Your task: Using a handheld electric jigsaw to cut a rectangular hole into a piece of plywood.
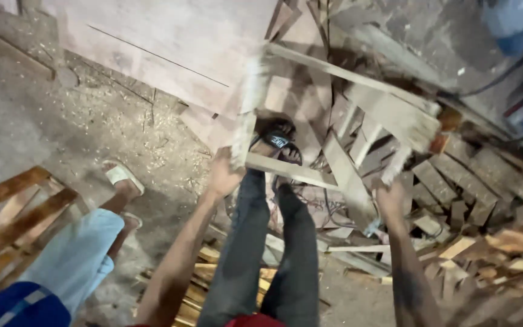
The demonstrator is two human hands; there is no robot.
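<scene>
Both hands grip a pale wooden frame (340,109) held up over scrap wood. The left hand (224,175) closes its fingers (232,158) around one upright; the right hand (390,198) clasps the opposite leg, offcuts (485,242) lying beyond its fingertips.

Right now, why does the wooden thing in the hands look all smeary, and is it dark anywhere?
In the head view, the wooden frame is streaked with motion blur, most at its left post and right end; the left hand and right hand on it are soft too. The sawdust floor looks sharper. Light is warm and dim, with the wood scraps at right falling into shadow.
</scene>
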